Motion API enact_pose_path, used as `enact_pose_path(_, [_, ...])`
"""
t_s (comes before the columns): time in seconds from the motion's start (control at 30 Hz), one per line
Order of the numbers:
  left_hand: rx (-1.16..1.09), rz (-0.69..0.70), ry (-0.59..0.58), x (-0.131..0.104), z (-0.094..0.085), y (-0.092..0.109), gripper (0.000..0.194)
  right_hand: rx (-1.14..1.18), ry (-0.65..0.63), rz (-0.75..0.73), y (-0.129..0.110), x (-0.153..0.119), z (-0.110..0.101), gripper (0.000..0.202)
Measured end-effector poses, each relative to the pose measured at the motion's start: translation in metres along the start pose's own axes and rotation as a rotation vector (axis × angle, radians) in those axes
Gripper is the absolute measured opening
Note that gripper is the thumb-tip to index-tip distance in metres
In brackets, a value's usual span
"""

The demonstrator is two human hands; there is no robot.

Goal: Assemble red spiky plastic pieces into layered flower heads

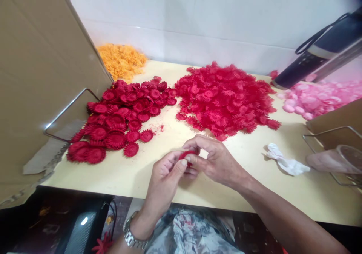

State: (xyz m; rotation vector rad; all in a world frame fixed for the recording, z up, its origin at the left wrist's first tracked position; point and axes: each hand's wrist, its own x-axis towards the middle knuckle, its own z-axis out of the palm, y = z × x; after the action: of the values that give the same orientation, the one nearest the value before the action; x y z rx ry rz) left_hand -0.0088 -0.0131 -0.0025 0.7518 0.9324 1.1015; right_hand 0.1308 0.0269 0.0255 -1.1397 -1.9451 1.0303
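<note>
Between my two hands, near the table's front edge, is a small red toothed piece, partly covered by fingers. My left hand pinches it from the left, thumb on top. From the right, my right hand closes thumb and fingers on the same piece. Dark red toothed discs lie stacked and scattered to the left. Behind my hands and a little right is a large heap of brighter red toothed pieces.
An orange heap sits at the back left, beside a cardboard panel with a wire handle. On the right are pink pieces, a dark bottle, a crumpled white tissue and a plastic cup in a wire holder.
</note>
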Motion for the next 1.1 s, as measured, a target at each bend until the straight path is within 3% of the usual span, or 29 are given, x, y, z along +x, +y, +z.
enact_pose_path(0.2, [0.001, 0.076, 0.055, -0.002, 0.004, 0.001, 0.008, 0.002, 0.010, 0.019, 0.000, -0.003, 0.001, 0.009])
enact_pose_path(0.4, [-0.004, 0.100, 0.051, -0.001, 0.006, -0.001, 0.008, -0.164, 0.110, -0.132, 0.001, -0.006, 0.007, 0.010])
enact_pose_path(0.53, [-0.028, 0.101, 0.072, 0.000, 0.004, -0.002, 0.012, -0.187, 0.160, -0.155, 0.002, -0.006, 0.007, 0.009])
enact_pose_path(0.7, [-0.027, 0.081, 0.027, 0.002, 0.004, -0.003, 0.008, -0.195, 0.140, -0.159, 0.002, -0.006, 0.007, 0.013])
enact_pose_path(1.1, [-0.025, 0.064, 0.095, 0.004, 0.009, -0.004, 0.015, -0.264, 0.139, -0.149, 0.007, -0.005, 0.015, 0.028])
